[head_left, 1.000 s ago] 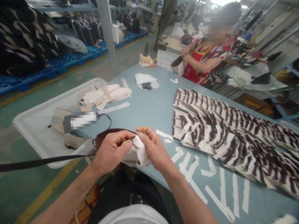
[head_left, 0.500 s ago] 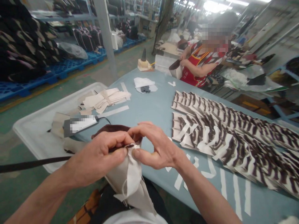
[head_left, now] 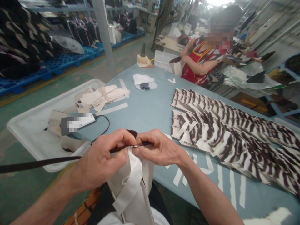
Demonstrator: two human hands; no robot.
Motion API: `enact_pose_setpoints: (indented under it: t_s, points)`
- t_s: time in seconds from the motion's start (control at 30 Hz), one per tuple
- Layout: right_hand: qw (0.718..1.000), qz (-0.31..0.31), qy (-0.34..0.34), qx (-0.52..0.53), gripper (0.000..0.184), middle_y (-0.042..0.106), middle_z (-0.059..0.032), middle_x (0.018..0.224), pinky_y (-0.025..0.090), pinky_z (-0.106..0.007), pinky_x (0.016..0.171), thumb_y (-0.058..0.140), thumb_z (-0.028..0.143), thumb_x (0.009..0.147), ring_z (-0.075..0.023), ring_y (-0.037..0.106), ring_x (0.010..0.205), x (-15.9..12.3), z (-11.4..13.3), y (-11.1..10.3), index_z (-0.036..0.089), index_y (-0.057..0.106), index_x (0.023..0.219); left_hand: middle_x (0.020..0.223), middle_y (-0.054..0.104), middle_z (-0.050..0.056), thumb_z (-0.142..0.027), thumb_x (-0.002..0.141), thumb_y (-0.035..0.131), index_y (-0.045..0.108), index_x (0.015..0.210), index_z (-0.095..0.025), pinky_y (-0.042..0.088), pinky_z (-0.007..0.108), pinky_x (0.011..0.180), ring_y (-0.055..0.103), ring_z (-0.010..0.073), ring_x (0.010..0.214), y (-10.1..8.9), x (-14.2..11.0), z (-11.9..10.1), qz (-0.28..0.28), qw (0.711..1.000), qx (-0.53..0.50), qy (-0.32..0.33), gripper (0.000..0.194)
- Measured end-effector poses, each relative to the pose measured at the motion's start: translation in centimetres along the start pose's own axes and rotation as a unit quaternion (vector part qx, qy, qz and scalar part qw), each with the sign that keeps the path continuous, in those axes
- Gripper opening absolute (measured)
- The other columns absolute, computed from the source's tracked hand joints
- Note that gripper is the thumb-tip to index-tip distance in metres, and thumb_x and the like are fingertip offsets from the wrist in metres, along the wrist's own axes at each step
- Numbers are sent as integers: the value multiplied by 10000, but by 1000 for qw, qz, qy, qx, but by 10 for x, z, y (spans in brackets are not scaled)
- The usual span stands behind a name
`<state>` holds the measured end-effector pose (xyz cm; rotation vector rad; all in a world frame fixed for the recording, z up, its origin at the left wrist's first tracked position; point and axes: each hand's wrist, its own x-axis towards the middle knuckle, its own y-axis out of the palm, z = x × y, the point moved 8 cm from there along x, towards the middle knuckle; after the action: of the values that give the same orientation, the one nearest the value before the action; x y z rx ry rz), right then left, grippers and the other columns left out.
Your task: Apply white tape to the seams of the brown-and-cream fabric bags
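My left hand [head_left: 103,159] and my right hand [head_left: 159,148] meet at the near edge of the blue table [head_left: 150,109]. Both are closed in a pinch on the top edge of a dark brown piece [head_left: 131,137] with a cream lining. The cream lining piece [head_left: 133,187] and a white paper strip hang down from the pinch over my lap. A small metal bit shows between my fingertips.
Rows of overlapped brown-and-cream pieces [head_left: 234,131] cover the table's right half, with white paper strips [head_left: 232,187] in front. A white tray [head_left: 35,131] holds cream pieces at left. A black strap [head_left: 35,163] runs left. A person in red [head_left: 201,62] works at the far end.
My hands have drawn closer together and the cream lining with its white strip has dropped down longer over my lap.
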<state>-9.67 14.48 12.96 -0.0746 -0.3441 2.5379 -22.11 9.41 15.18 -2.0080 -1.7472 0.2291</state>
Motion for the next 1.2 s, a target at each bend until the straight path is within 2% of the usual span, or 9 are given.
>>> enact_pose_setpoints:
  t_s: [0.27,0.47,0.6,0.73,0.87,0.93,0.97,1.07,1.2]
  points:
    - [980,8,74,183,359,416,83,603,273,-227,507,806,430,833,-85,329,555,0,-10,14,211,561,687,720,785,-27,-119,869,560,718,907,-246,518,214,516,696,131,553,-5,-7,-10,-68,992,47,100,207]
    - [946,-12,120,301,212,475,60,585,279,-234,499,702,391,733,-98,361,533,1,-24,28,208,610,681,699,802,10,-86,863,556,709,927,-277,581,286,561,746,180,570,-3,-13,-11,-113,977,78,165,253]
    - [938,-52,155,306,198,511,45,583,280,-237,486,676,396,712,-104,376,515,2,-35,32,211,616,677,614,740,0,-49,871,539,695,910,-288,528,287,513,683,169,507,4,-14,-6,-114,971,87,192,288]
    - [965,-59,113,231,166,473,48,596,285,-231,510,635,350,728,-105,368,559,1,-21,24,218,571,651,713,791,-11,-82,847,564,701,955,-290,553,282,553,721,168,554,-1,-18,1,-138,975,78,158,272]
    - [992,-72,37,99,76,465,56,612,295,-240,521,568,267,737,-97,363,557,-3,4,11,210,583,689,775,767,-34,-167,838,596,664,1044,-264,511,250,553,677,148,575,-4,-16,5,-67,994,35,80,238]
    - [995,-89,5,38,64,454,65,591,282,-241,509,547,229,746,-89,350,529,-6,12,7,213,574,690,755,721,-30,-206,913,547,660,963,-249,499,249,586,644,146,599,-2,-11,5,-14,998,29,47,130]
    - [995,-96,-7,12,67,454,67,585,285,-241,507,544,213,750,-88,359,521,-8,16,6,215,569,688,733,694,-26,-224,969,506,649,894,-243,484,249,588,623,147,601,-2,-9,3,7,999,32,38,163]
    - [994,-104,-31,-34,83,474,67,586,324,-241,523,533,183,756,-90,408,517,-12,21,6,223,562,689,666,635,-20,-272,1093,424,590,756,-241,451,258,587,581,152,590,0,-6,-2,61,996,52,38,377]
    - [993,-102,-39,-41,83,481,71,580,317,-246,518,531,179,749,-86,391,502,-16,25,7,227,561,687,711,694,-20,-269,1097,488,650,861,-250,473,261,619,613,154,595,4,-12,-6,88,989,85,79,286]
